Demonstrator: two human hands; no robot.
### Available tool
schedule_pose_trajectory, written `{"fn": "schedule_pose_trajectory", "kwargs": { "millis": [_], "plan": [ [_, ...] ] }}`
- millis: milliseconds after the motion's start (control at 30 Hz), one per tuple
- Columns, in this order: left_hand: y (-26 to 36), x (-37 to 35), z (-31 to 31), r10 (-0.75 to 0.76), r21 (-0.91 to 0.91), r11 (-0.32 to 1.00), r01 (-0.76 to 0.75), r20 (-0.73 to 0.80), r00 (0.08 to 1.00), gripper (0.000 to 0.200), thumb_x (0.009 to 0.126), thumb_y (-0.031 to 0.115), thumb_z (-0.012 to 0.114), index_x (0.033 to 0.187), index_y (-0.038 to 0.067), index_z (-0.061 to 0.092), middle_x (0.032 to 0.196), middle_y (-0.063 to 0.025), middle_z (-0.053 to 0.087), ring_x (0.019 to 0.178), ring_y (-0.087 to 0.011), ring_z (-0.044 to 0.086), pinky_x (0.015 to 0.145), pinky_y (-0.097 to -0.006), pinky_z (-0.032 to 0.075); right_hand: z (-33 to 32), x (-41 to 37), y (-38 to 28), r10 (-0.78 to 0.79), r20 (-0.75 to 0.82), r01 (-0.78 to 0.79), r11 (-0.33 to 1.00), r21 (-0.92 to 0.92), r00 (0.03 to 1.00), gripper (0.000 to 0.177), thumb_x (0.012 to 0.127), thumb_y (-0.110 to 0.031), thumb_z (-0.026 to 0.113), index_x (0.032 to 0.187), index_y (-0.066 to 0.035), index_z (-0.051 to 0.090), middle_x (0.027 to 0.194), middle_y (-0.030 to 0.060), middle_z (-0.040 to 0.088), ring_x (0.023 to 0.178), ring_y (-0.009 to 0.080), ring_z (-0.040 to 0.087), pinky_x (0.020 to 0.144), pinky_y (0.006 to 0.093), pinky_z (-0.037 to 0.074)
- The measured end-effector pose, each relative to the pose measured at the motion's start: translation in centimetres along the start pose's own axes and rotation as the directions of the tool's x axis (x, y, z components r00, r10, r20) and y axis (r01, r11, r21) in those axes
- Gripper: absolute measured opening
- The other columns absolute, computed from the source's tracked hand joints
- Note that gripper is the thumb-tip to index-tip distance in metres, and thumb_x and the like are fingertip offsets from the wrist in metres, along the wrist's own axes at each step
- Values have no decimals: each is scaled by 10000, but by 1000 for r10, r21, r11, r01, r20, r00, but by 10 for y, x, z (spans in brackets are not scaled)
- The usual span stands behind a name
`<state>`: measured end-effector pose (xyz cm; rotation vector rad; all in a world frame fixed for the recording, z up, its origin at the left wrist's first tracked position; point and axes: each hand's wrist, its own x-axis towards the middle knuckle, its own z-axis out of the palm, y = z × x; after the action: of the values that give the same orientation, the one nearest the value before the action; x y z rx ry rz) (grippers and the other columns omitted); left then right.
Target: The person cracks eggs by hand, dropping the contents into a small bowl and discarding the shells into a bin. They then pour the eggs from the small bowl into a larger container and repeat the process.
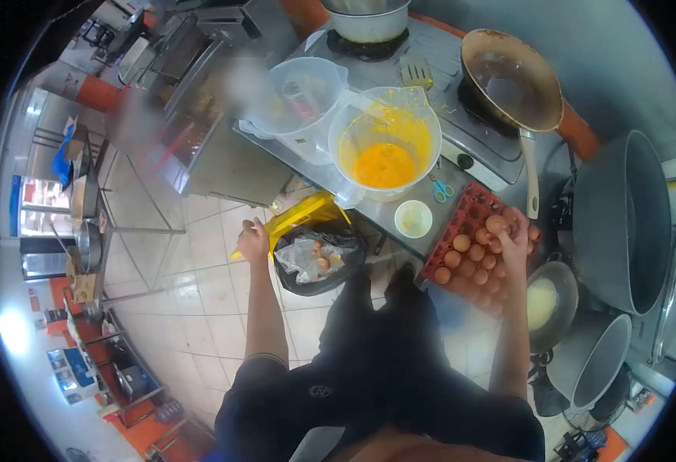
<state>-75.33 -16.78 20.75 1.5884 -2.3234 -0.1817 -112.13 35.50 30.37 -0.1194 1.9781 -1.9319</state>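
My right hand (515,235) is closed around a brown egg (496,224), held just over the red egg tray (452,245). Several more brown eggs (462,242) sit in that tray's cups. On the other side, my left hand (254,240) grips the edge of a yellow bin lid (301,213), tilted up. Below the lid, a black-lined trash bin (321,285) stands open with eggshells (322,262) on clear plastic inside. A clear measuring jug (388,115) holds beaten yellow egg, with smears up its wall. In front of it stands a small white bowl (413,219).
Blue-handled scissors (443,191) lie by the jug, and another plastic pitcher (303,88) stands behind. A spatula (415,71) and a frying pan (511,77) rest on the stove (445,58). Large pots (622,223) crowd the right side. White floor tiles (207,246) spread left.
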Motion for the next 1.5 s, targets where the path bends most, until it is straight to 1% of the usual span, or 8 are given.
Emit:
{"fn": "schedule_pose_trajectory", "kwargs": {
  "millis": [100, 333, 433, 500, 767, 1000, 1300, 1500],
  "plan": [
    [-22, 6, 6, -61, -38, 998, 59, -63, 996, 508, 1034, 510, 435, 1030, 65, 680, 817, -233, 732, 824, -483, 701, 728, -589, 529, 8, -23, -6, 159, 15, -153, 915, 373, 987, 513, 974, 1, 658, 1456, -75, 501, 1311, 86, 527, 1065, 153, 616, 870, 310, 575],
    [-53, 57, -5, -260, -57, 965, 254, -120, 958, 595, 1058, 523, 359, 1098, 11, 660, 956, -290, 718, 911, -513, 681, 769, -612, 516, 55, -51, -55, 183, 55, -191, 956, 224, 981, 337, 1008, -45, 640, 1335, -99, 583, 968, 6, 626, 782, 94, 593, 716, 244, 518],
    [-80, 91, 1, -100, -188, 980, 67, -175, 980, 488, 1060, 433, 424, 1122, 8, 655, 1036, -263, 722, 983, -497, 666, 838, -580, 514, 109, -48, -69, -119, 55, 124, 986, -113, 991, 251, 1000, -126, 681, 1244, -92, 632, 829, 20, 641, 665, 103, 606, 570, 291, 513],
    [-51, 103, -31, 141, -167, 961, -218, -380, 914, 370, 1021, 301, 548, 1165, -23, 653, 1155, -249, 684, 1083, -444, 627, 944, -521, 486, 147, -35, -83, -618, 161, 609, 632, -480, 769, 269, 948, -200, 739, 1187, -105, 657, 853, 80, 691, 689, 166, 682, 582, 340, 537],
    [193, -18, -124, 646, -521, 284, -805, -516, 563, 270, 816, 59, 669, 1086, 59, 681, 1180, -145, 672, 1119, -380, 614, 998, -494, 465, 217, -2, -120, -761, 267, 638, 240, -731, 592, 342, 885, -351, 765, 1159, -174, 662, 819, 110, 713, 662, 301, 705, 564, 394, 540],
    [292, -19, -125, 703, -594, 200, -779, -467, 536, 306, 845, 121, 690, 1143, 63, 654, 1310, -153, 599, 1275, -405, 523, 1078, -540, 400, 220, -5, -120, -704, 329, 602, 173, -780, 629, 324, 904, -376, 737, 1140, -173, 648, 757, 103, 696, 602, 299, 690, 506, 415, 524],
    [284, -38, -126, 749, -457, 175, -872, -513, 419, 370, 902, 126, 674, 1256, 48, 598, 1218, -144, 662, 1154, -383, 609, 1024, -532, 436, 209, -23, -129, -752, 144, 698, 499, -514, 644, 396, 944, -294, 723, 1249, -109, 549, 777, 154, 682, 686, 330, 716, 553, 403, 522],
    [310, -105, -106, 854, -822, 235, -519, -81, 514, 456, 947, 151, 690, 1355, -10, 570, 986, -184, 703, 789, -331, 688, 729, -417, 543, 170, -30, -73, -153, 215, 197, 959, -202, 965, 389, 1075, -401, 555, 1181, -43, 448, 863, 72, 590, 661, 117, 513, 585, 280, 445]
  ]
}}
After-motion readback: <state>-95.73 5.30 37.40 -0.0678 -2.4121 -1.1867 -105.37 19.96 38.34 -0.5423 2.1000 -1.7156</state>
